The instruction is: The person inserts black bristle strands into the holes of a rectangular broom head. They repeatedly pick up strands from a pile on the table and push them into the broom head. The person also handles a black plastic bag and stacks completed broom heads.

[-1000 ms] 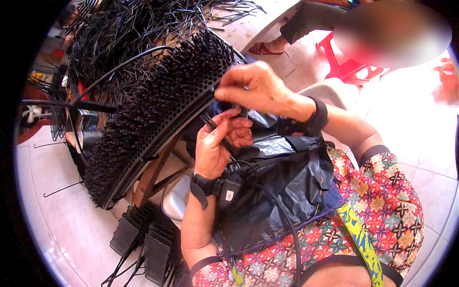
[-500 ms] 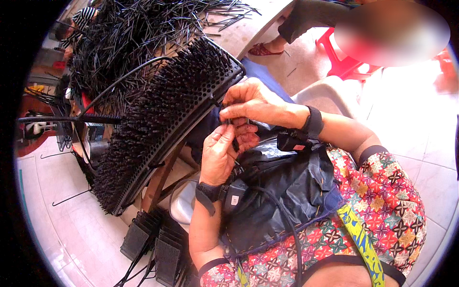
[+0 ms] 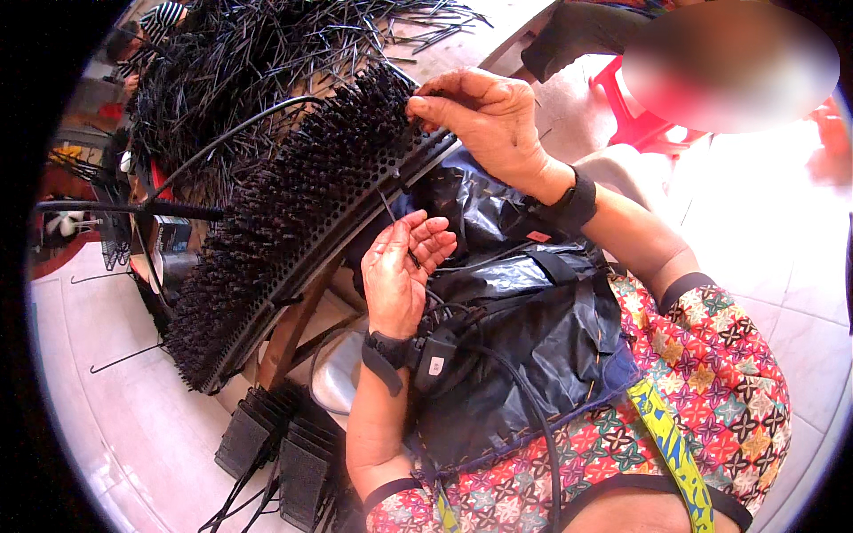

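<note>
Board [image 3: 362, 197], black, pierced by rows of round holes, slants beside person, bristling with stubby dark rods [image 3: 289, 191]. Left hand [image 3: 404, 266] palm up, fingers half curled — thumb pins thin black stick [image 3: 387, 207], tip toward board's edge. Right hand [image 3: 498, 124] at board's upper end, thumb and fingertips drawn close — cannot tell whether pinching anything. Crinkled, glossy black sheet [image 3: 524, 364] over lap.

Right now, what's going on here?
The person's left hand holds at least one thin black stick. The right hand, fingertips close together, is at the upper end of a curved black perforated rack packed with dark bristles; whether it grips anything is unclear. Beyond lies a heap of loose black strips.
</note>
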A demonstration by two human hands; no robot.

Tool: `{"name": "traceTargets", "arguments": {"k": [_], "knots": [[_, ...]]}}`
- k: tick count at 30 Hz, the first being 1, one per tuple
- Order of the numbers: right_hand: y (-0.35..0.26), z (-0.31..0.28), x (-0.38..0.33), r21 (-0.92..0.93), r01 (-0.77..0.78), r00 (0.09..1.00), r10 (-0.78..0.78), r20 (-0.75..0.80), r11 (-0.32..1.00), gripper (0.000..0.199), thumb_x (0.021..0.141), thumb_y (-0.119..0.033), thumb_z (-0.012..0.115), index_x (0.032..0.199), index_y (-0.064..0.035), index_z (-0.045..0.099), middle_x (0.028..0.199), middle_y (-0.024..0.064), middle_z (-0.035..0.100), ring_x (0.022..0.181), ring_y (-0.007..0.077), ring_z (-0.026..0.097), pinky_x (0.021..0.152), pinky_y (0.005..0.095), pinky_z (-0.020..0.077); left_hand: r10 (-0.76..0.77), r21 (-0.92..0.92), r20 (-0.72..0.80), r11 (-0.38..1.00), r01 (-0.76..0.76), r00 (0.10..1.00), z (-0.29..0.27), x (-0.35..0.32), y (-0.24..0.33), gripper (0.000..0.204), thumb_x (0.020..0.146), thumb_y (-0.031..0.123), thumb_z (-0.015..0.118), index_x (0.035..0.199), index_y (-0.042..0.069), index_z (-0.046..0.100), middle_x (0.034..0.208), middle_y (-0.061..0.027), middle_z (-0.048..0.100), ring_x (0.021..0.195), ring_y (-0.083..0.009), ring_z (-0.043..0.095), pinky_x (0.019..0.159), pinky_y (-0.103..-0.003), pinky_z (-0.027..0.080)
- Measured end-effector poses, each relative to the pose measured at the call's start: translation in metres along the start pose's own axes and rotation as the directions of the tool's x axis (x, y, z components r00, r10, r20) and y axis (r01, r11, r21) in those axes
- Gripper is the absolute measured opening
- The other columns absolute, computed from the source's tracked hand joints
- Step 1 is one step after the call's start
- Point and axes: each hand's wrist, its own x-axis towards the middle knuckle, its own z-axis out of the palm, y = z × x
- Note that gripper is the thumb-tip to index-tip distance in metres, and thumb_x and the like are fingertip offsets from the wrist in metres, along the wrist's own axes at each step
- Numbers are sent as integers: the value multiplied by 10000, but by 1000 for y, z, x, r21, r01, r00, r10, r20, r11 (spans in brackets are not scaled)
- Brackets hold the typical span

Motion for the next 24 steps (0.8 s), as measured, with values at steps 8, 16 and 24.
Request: {"name": "traceTargets", "arguments": {"k": [8,16,24], "knots": [[11,12,-6,-150,42,999,-46,-26,988,123,744,-64,678,842,1,641,729,24,646,656,38,564,584,182,465,-13,-13,25,1000,14,1000,-3,0,0,291,913,205,427,1047,-48,475,976,-193,578,847,-267,595,803,-415,494],[17,18,10,-457,470,882,-414,224,755,212,744,-205,607,664,-11,577,616,156,567,595,354,567,517,416,451,-12,2,49,1000,12,999,-3,1,-1,314,909,215,422,1066,-54,465,994,-192,570,857,-267,590,808,-418,489],[2,28,39,-510,670,721,-308,621,540,194,706,-171,586,613,-8,537,545,176,516,544,359,543,499,415,431,-13,-12,22,1000,14,1000,-2,2,-2,296,918,198,410,1039,-61,487,948,-184,587,810,-251,605,767,-372,505]]}}
